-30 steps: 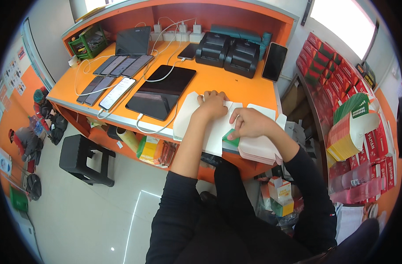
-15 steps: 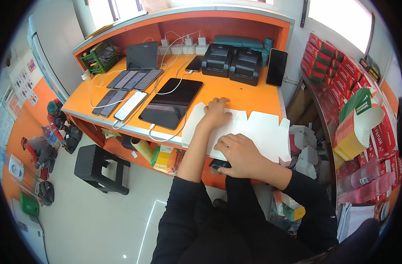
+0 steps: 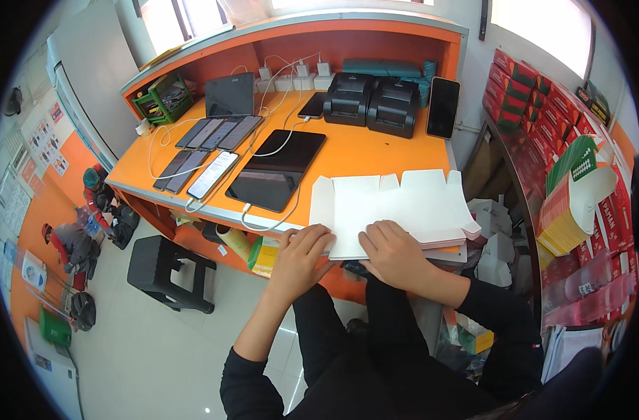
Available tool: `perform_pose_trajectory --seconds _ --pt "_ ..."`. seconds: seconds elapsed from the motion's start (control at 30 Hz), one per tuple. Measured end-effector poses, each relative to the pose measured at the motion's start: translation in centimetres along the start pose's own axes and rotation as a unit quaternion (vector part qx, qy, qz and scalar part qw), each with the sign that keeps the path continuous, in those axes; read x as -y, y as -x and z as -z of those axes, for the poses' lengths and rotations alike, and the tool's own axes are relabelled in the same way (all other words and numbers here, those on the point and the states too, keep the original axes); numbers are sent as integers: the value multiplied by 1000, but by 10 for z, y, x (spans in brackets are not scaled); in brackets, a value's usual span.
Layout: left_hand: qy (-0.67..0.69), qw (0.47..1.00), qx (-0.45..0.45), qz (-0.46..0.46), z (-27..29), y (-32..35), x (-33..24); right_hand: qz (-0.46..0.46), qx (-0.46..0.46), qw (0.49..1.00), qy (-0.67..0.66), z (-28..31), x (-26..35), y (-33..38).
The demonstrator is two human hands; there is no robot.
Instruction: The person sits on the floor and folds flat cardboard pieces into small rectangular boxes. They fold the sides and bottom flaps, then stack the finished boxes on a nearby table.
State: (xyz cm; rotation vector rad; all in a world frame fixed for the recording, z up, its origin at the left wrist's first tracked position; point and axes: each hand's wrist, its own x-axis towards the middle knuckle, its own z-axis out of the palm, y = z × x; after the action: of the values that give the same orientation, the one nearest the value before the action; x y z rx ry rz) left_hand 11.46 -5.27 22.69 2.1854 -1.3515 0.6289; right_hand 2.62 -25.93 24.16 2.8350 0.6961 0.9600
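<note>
A white flat carton blank [image 3: 382, 203] with cut flaps lies at the right front of the orange counter. More sheets show beneath its right end. My left hand [image 3: 302, 255] is at the blank's near left corner, fingers curled over the edge and thumb stretched along the front. My right hand [image 3: 391, 253] grips the near edge a little further right, its fingertips on the white surface. Both thumbs sit low at the front edge, partly hidden. Left of the blank lies a black tablet [image 3: 277, 168] with a white cable plugged in.
Several phones [image 3: 213, 175] with cables lie left of the tablet. Two black printers [image 3: 393, 105] and an upright phone [image 3: 443, 107] stand behind the blank. Stacked red boxes [image 3: 519, 87] and folded cartons [image 3: 564, 220] fill the right side. A black stool [image 3: 169, 269] stands left.
My left hand has drawn back from the blank's top to its near left corner. The right hand has shifted slightly right along the near edge, and the blank sits a little further right.
</note>
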Motion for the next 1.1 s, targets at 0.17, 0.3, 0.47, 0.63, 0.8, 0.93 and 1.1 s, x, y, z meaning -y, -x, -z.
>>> perform_pose_trajectory --seconds 0.17,0.3,0.47,0.63,0.8,0.93,1.1 --pt "-17 996 -78 -38 -22 6 20 11 3 1000 12 -16 -4 1" --pt "-9 997 -70 -6 -19 -2 14 -26 49 996 -66 -15 -11 -4" --pt "44 996 -21 74 -4 -25 9 -109 185 950 -228 4 -34 -38" --pt "109 968 137 180 4 -58 17 -198 340 868 -302 -3 -70 -65" --pt "97 951 211 204 -11 -78 34 -255 388 793 -394 -19 -91 -71" --pt "184 957 173 141 -3 -71 29 -193 376 833 -358 -14 -82 -66" --pt "208 959 144 129 -8 -59 24 -186 296 802 -484 -6 -113 -67"
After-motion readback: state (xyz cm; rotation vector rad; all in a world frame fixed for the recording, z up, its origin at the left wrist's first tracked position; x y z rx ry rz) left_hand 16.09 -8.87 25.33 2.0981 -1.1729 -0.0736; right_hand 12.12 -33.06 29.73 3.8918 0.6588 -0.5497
